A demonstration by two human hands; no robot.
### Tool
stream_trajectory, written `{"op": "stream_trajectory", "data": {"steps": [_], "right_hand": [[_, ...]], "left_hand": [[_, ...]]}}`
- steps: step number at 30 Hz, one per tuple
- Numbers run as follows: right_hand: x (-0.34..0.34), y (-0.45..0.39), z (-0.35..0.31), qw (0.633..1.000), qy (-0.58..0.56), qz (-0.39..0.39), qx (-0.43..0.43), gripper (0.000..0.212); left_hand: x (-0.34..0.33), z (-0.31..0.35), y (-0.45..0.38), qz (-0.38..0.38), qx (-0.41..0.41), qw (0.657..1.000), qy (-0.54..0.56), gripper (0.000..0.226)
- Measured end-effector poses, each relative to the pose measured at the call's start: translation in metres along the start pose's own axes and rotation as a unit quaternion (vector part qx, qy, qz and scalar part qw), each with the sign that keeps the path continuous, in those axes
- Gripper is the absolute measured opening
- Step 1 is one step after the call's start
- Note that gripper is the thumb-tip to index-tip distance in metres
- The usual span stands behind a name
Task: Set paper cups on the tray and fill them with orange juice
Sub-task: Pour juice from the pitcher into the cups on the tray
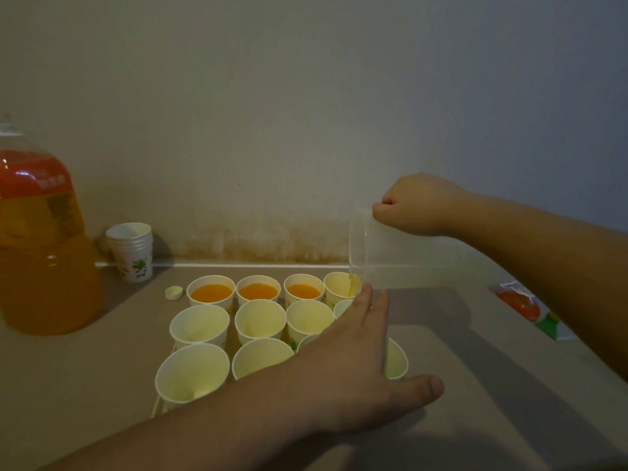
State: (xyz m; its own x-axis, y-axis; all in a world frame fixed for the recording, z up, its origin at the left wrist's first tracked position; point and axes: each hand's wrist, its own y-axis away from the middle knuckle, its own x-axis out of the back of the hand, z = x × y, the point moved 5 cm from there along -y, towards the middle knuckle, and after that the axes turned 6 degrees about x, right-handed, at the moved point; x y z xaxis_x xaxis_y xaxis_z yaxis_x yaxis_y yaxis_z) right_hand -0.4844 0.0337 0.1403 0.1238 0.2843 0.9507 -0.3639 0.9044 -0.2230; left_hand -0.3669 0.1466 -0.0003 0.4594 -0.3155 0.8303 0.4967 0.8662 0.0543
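Clear jug (390, 246), nearly drained, tips over the back-right cup (339, 283) on the tray. Right hand (418, 205) grips its handle; left hand (353, 362), fingers spread, hovers over the cups. Paper cups judged light, tippy: steady at the wall.

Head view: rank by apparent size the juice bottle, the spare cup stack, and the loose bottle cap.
1. Juice bottle, largest, though nearest the camera and cut off at the frame edge.
2. Cup stack.
3. Bottle cap, clearly smallest.
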Motion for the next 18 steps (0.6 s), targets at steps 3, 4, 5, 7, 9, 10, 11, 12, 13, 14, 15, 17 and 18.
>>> {"op": "stream_trajectory", "data": {"steps": [3, 4, 5, 7, 9, 10, 11, 12, 13, 14, 15, 17, 18], "right_hand": [[-0.0024, -0.0023, -0.0006, 1.0, 0.012, 0.0, 0.01, 0.048], [-0.0035, -0.0029, -0.0011, 1.0, 0.014, 0.001, 0.013, 0.049], [-0.0044, -0.0034, -0.0016, 1.0, 0.015, 0.001, 0.018, 0.049], [-0.0062, -0.0043, -0.0036, 0.999, 0.022, 0.001, 0.029, 0.05], [-0.0078, -0.0048, -0.0052, 0.999, 0.026, 0.0, 0.04, 0.05], [-0.0083, -0.0048, -0.0058, 0.999, 0.026, 0.0, 0.045, 0.051], [-0.0084, -0.0048, -0.0061, 0.998, 0.03, 0.001, 0.05, 0.051], [-0.0081, -0.0047, -0.0064, 0.998, 0.034, 0.004, 0.055, 0.051], [-0.0077, -0.0048, -0.0064, 0.997, 0.039, 0.009, 0.058, 0.051], [-0.0071, -0.0046, -0.0062, 0.997, 0.041, 0.015, 0.06, 0.051], [-0.0064, -0.0044, -0.0061, 0.997, 0.041, 0.018, 0.062, 0.051], [-0.0049, -0.0044, -0.0058, 0.997, 0.044, 0.025, 0.064, 0.051], [-0.0037, -0.0041, -0.0055, 0.997, 0.045, 0.027, 0.064, 0.052]], "left_hand": [[0.0003, -0.0003, -0.0016, -0.004, 0.003, 1.0, 0.0, 0.112], [0.0003, -0.0004, -0.0022, -0.004, 0.003, 1.0, 0.0, 0.112], [0.0002, -0.0006, -0.0032, -0.005, 0.004, 1.0, 0.0, 0.112], [0.0, -0.0006, -0.0039, -0.006, 0.007, 1.0, -0.001, 0.111], [-0.0001, -0.0006, -0.0041, -0.004, 0.006, 1.0, 0.001, 0.112], [-0.0003, -0.0008, -0.0043, -0.003, 0.006, 1.0, 0.001, 0.112], [-0.0006, -0.0012, -0.0045, -0.003, 0.005, 1.0, 0.0, 0.112], [-0.0011, -0.0016, -0.0046, -0.003, 0.005, 1.0, -0.001, 0.112], [-0.0013, -0.0019, -0.0046, -0.002, 0.005, 1.0, -0.001, 0.112], [-0.0016, -0.0019, -0.0047, -0.001, 0.004, 1.0, 0.0, 0.113], [-0.0017, -0.0021, -0.0047, 0.0, 0.003, 1.0, 0.0, 0.113], [-0.0016, -0.0019, -0.0037, 0.0, 0.001, 1.0, -0.001, 0.114], [-0.0017, -0.0017, -0.0032, 0.0, -0.002, 1.0, -0.001, 0.115]]}}
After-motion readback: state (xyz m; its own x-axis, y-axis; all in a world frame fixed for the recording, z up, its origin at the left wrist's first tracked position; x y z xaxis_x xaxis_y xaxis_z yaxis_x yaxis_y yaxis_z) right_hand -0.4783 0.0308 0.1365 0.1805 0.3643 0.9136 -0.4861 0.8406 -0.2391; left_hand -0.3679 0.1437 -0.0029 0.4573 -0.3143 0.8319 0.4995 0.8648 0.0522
